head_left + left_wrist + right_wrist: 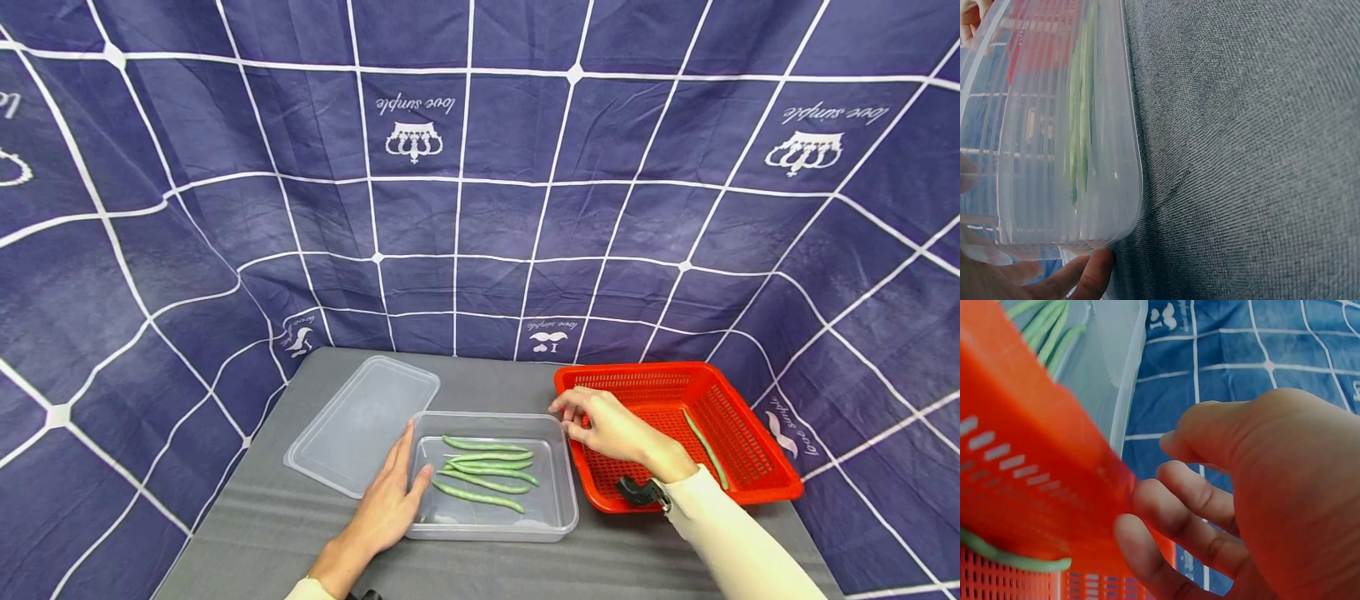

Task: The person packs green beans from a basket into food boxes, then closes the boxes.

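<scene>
A clear plastic container (495,527) stands in the middle with several green beans (487,471) lying roughly side by side on its floor. My left hand (386,496) holds the container's left wall, thumb over the rim and fingers along the outside. In the left wrist view, fingertips (1099,272) rest low against that end wall. My right hand (607,421) is over the left side of the red basket (757,492), close to the container's right rim. Its fingers are loosely bent and hold nothing. One green bean (705,450) lies in the basket's right part.
A clear flat lid (352,425) lies on the grey tabletop (480,575), left of and behind the container. Behind and at both sides hangs a blue cloth (495,217) with a white grid. The basket stands just right of the container.
</scene>
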Demonstrator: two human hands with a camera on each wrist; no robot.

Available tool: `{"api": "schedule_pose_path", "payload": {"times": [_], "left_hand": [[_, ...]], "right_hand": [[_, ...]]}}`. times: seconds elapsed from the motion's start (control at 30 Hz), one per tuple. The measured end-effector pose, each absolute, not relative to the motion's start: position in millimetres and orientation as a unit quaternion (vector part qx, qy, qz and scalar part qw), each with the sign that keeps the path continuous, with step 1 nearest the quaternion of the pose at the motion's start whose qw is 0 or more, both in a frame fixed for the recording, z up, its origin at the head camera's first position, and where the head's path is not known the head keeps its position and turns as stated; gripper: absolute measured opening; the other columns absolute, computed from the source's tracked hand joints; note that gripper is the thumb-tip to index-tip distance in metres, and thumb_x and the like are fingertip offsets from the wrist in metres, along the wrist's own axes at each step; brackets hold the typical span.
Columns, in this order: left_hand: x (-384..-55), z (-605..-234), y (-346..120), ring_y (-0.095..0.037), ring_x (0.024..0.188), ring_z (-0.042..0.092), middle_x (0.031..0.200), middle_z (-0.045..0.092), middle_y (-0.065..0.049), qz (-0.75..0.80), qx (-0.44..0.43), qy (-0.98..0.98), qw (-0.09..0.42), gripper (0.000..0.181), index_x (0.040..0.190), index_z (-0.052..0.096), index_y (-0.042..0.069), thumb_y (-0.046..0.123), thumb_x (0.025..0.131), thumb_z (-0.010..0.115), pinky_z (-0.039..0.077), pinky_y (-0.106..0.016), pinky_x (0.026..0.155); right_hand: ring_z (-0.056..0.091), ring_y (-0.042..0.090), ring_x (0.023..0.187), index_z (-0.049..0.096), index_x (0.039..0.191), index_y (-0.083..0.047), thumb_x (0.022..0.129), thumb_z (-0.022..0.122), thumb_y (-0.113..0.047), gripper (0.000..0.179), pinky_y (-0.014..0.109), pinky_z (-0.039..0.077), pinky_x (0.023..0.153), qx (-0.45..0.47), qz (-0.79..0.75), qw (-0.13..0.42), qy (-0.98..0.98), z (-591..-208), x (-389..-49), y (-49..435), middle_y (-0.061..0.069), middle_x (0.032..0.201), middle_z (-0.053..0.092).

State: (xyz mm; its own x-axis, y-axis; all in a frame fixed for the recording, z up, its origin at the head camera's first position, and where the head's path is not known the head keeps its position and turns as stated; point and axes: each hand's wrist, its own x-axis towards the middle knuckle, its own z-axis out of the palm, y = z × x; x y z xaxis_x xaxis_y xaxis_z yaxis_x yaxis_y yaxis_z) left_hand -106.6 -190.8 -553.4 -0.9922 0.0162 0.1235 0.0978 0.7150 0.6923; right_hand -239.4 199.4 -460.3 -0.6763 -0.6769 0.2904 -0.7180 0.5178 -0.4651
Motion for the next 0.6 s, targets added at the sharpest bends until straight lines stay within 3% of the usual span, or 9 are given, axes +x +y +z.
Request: {"api": "schedule_pose_path", "payload": {"times": [0.3, 0.6], "left_hand": [[-106, -553, -191, -0.050, 0.172, 0.044, 0.190, 0.034, -0.024, -0.377, -0.032, -0.924, 0.057, 0.083, 0.188, 0.017, 0.011, 0.033, 0.122, 0.061, 0.043, -0.072, 0.135], [-107, -555, -191, -0.049, 0.174, 0.041, 0.191, 0.032, -0.023, -0.379, -0.028, -0.924, 0.046, 0.083, 0.189, 0.015, 0.013, 0.036, 0.122, 0.059, 0.040, -0.071, 0.137]], "right_hand": [[0.064, -0.001, 0.081, 0.080, 0.121, -0.007, 0.097, 0.082, 0.007, 0.029, 0.029, 0.060, 0.077, 0.345, 0.286, 0.015, -0.894, -469, -254, 222, -0.011, 0.088, 0.071], [0.068, 0.003, 0.074, 0.074, 0.130, 0.003, 0.096, 0.082, 0.007, 0.035, 0.020, 0.055, 0.068, 0.328, 0.294, -0.058, -0.896, -484, -266, 235, -0.003, 0.088, 0.077]]}}
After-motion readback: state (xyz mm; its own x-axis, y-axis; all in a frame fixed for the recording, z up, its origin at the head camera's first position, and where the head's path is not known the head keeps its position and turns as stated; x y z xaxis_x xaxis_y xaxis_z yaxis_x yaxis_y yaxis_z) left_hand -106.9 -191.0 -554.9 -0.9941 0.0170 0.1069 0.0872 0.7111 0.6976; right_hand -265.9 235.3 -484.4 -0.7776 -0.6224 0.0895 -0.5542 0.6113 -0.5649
